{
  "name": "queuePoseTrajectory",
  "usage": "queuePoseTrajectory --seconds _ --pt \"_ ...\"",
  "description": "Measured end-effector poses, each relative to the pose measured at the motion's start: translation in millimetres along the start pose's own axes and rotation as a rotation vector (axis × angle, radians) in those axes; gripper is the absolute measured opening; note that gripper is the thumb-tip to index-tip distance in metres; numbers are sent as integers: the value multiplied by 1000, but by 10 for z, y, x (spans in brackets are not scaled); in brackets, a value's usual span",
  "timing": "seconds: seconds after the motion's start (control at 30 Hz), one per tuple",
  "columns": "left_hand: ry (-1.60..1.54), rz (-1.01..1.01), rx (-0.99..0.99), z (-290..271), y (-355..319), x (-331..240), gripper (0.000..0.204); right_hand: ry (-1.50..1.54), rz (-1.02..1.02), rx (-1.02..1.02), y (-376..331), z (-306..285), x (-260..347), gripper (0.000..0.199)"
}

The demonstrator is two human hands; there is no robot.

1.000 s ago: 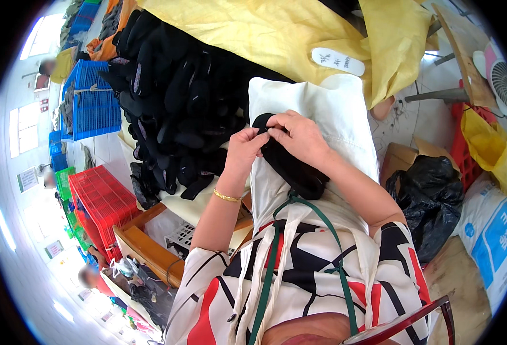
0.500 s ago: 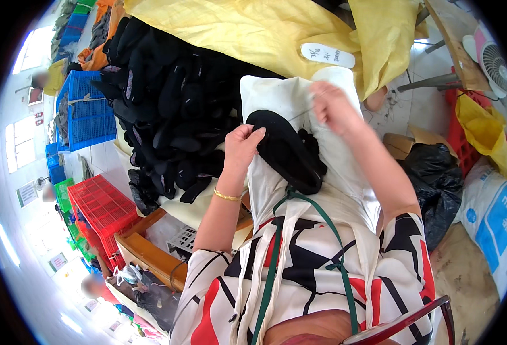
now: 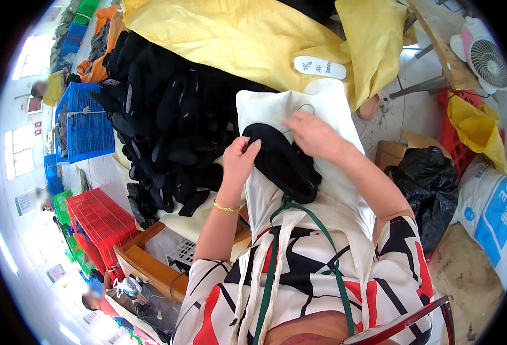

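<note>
A black cloth slipper (image 3: pixel 279 164) lies on the pale apron (image 3: pixel 265 106) over my lap, its opening facing up. My left hand (image 3: pixel 241 154) pinches the slipper's rim at its far left side, thumb on top. Above the slipper's far right edge, my right hand (image 3: pixel 311 135) is closed, fingers pressed together. A thin dark loop (image 3: pixel 307 107) shows just beyond its fingers. Whether it is thread or a tool's ring, I cannot tell, and what sits between the fingertips is hidden.
To the left is a large heap of black slippers (image 3: pixel 167 109). A white insole (image 3: pixel 320 67) lies on yellow sheeting (image 3: pixel 236 29). A red crate (image 3: pixel 101 215) and wooden frame (image 3: pixel 153 259) stand at left; a black plastic bag (image 3: pixel 425 178) and a fan (image 3: pixel 489 63) are at right.
My right hand has come down and left, from raised at the far right of the slipper to close above it. My left hand still pinches the rim.
</note>
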State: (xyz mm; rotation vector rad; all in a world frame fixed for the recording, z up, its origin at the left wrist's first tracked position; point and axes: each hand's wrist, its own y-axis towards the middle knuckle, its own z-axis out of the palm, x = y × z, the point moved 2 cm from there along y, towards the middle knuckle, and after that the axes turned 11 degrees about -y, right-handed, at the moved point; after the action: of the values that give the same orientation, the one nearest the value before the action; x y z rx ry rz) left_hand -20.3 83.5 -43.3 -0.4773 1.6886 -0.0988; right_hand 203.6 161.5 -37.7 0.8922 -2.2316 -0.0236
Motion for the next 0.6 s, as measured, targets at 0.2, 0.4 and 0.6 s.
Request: queuePoseTrajectory --seconds 0.2,0.4,0.6 --pt "844 784 -144 141 -310 -515 20 -162 -84 -37 76 267 45 7" --pt "892 592 -44 172 -495 -509 26 236 354 -275 320 262 128 16" --pt "772 454 -98 129 -519 -414 44 1524 594 -167 387 416 746 30"
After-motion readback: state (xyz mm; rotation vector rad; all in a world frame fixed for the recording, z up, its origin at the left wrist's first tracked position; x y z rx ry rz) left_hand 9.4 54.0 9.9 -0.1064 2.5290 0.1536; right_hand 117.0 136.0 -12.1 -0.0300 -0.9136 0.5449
